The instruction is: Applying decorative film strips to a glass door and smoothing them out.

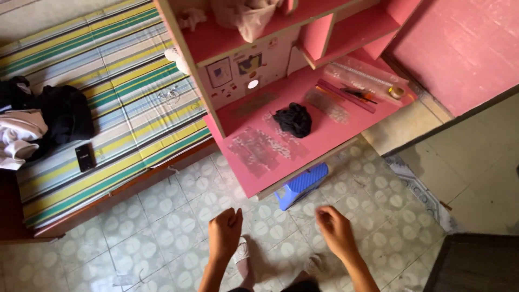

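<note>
Setting: a home bedroom. Bed with striped mattress (124,103) carrying piled clothes (38,121), directly beside a pink desk (324,135) with shelves (346,32). Blue plastic stool (303,185) under the desk. Patterned tile floor (162,232).

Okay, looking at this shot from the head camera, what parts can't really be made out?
- Blue stool, head view: mostly hidden under the pink desk.
- Black cloth on the desk: a crumpled heap, its kind unclear.
- Flat patches on the desk: blurred.
- Left hand: curled; its palm is turned away.
- Right hand: motion-blurred.
- Clothes pile on the striped mattress: cut by the left edge.
</note>
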